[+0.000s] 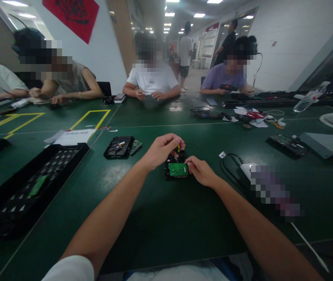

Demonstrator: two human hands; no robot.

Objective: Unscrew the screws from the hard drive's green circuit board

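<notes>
A black hard drive with a green circuit board [178, 170] lies on the green table in front of me. Over its far part, my left hand [168, 148] is closed in a pinch around a slim screwdriver [179, 148] with yellow on it, held upright. The screwdriver's tip is too small to make out. My right hand [201, 170] grips the drive's right edge with thumb and fingers. To the left lies another black drive [119, 147], with small pieces on top and a loose circuit board [136, 147] against its side.
A long black tray [34, 187] holding a green board is at left. A white power strip [246, 168] with a cable lies right. Farther right are another drive [287, 145] and a grey box [327, 145]. Several people sit across the table, near a plastic bottle [311, 97].
</notes>
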